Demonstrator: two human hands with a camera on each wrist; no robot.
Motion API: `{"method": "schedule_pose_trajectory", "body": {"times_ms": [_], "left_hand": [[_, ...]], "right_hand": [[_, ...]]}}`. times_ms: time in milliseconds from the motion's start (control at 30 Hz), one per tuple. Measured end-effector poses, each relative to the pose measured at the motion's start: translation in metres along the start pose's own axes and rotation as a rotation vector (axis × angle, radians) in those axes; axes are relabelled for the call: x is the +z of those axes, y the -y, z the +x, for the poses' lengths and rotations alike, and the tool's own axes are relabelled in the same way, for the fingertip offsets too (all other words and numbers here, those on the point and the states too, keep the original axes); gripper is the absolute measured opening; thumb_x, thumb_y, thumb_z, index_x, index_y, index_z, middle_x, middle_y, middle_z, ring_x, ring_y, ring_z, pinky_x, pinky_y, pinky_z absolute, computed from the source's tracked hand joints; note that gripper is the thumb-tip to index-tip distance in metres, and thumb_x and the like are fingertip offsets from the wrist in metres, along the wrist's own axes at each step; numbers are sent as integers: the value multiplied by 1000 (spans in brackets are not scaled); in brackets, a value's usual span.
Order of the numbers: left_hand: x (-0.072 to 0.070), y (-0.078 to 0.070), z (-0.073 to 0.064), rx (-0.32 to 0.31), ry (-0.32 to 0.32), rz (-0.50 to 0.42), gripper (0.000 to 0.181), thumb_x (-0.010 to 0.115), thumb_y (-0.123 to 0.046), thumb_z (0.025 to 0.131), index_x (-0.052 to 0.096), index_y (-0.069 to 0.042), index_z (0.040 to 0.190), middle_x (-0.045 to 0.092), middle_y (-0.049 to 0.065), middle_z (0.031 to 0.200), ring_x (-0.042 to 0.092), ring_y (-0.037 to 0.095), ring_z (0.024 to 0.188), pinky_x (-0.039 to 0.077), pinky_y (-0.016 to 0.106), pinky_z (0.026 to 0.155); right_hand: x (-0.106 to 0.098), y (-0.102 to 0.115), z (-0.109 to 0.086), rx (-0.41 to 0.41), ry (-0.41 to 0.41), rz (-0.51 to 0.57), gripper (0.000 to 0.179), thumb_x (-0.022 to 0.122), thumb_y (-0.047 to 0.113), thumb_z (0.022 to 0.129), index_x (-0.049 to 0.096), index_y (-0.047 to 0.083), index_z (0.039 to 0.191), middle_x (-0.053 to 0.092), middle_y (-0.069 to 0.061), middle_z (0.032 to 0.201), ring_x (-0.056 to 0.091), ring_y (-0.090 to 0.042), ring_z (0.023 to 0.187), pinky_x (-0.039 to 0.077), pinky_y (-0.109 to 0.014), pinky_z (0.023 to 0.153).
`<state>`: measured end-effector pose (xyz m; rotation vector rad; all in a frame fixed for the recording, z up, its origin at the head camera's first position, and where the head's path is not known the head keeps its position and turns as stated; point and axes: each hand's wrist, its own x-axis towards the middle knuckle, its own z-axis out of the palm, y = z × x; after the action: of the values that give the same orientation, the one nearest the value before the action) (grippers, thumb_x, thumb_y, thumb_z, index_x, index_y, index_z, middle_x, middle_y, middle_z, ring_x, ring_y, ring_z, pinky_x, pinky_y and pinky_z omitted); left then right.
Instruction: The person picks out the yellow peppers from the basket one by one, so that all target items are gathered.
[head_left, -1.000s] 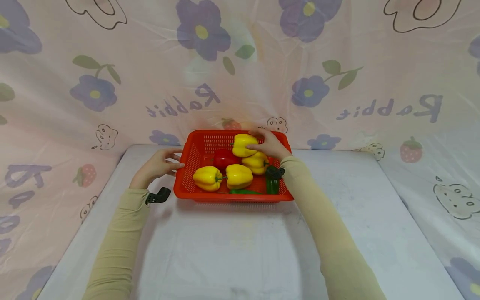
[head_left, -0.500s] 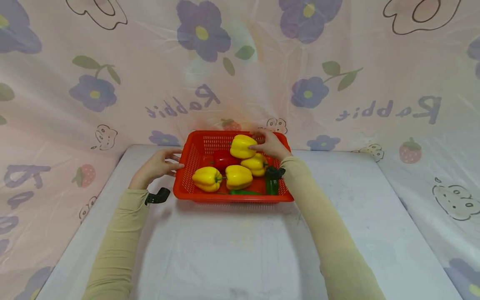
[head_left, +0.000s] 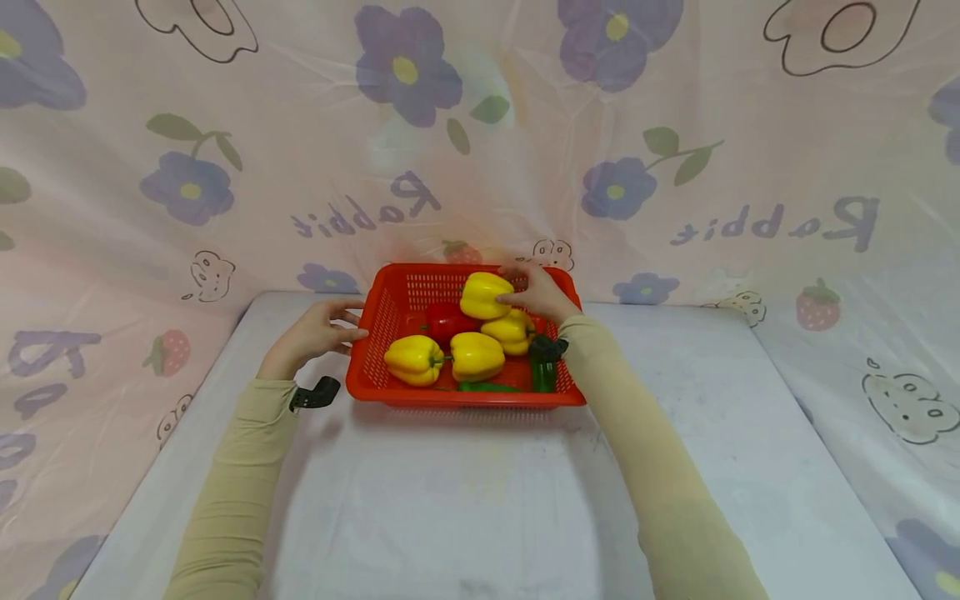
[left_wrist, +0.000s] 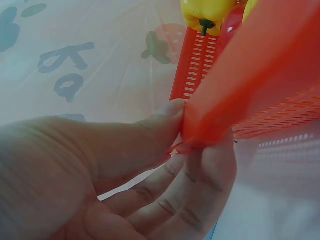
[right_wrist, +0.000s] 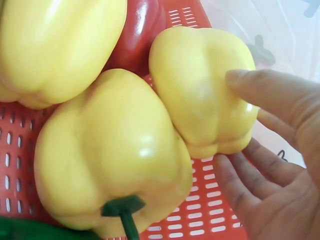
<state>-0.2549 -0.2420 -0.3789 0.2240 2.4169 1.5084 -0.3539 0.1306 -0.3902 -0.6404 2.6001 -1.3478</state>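
Observation:
A red perforated plastic basket (head_left: 465, 401) stands on the white table. My left hand (head_left: 311, 335) grips its left rim, thumb over the edge and fingers beneath in the left wrist view. At the basket's back right, my right hand (head_left: 543, 296) holds a yellow bell pepper (right_wrist: 200, 75) by its side, with the thumb on its skin and the other fingers around its far end. That pepper leans against another yellow bell pepper (right_wrist: 115, 145). Two more yellow bell peppers (head_left: 414, 360) lie nearer the front, stems facing. A red bell pepper (head_left: 444, 321) sits behind them.
A slender green pepper (head_left: 487, 387) lies along the basket's front wall. Beside it, a dark green vegetable (head_left: 543, 375) is partly hidden by the right wrist's black camera mount. Patterned cloth (head_left: 480, 167) hangs behind the white table (head_left: 465, 500).
The yellow bell pepper at my right hand has shifted slightly left and down, settling against its neighbours. The left hand keeps its place on the basket rim.

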Motion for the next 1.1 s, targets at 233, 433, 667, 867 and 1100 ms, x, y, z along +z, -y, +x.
{"method": "schedule_pose_trajectory", "body": {"times_ms": [233,433,667,867,1100], "left_hand": [[0,0,1,-5,1,-3,58,62,-2,92,34,6,143,49,29,120,64,28,85,57,38,72],[1,0,2,4,0,-2,59,62,-2,92,33,6,143,49,30,119,64,27,84,57,39,72],[1,0,1,3,-4,-7,59,62,-3,92,34,5,143,50,29,117,64,26,83,58,38,71],[0,1,-1,-8,0,-17,60,61,-3,93,32,4,144,49,28,113,63,25,81,57,44,70],[1,3,-2,4,13,-1,62,61,-4,94,29,4,146,47,28,114,62,25,81,58,40,66]], "right_hand": [[0,3,-4,10,27,-10,48,72,17,88,53,6,131,52,-12,129,49,-26,116,48,-39,94],[-2,5,-8,33,39,-6,51,72,18,88,52,7,134,51,-11,131,50,-26,117,46,-39,95],[-7,9,-13,27,32,-11,53,73,18,87,52,8,134,51,-11,132,53,-28,115,46,-40,96],[-15,13,-22,-12,-11,-15,52,74,15,86,54,5,133,50,-12,134,52,-29,116,45,-41,98],[-34,22,-42,-42,-22,156,53,71,5,86,51,-1,135,50,-17,134,49,-34,119,45,-46,97]]}}
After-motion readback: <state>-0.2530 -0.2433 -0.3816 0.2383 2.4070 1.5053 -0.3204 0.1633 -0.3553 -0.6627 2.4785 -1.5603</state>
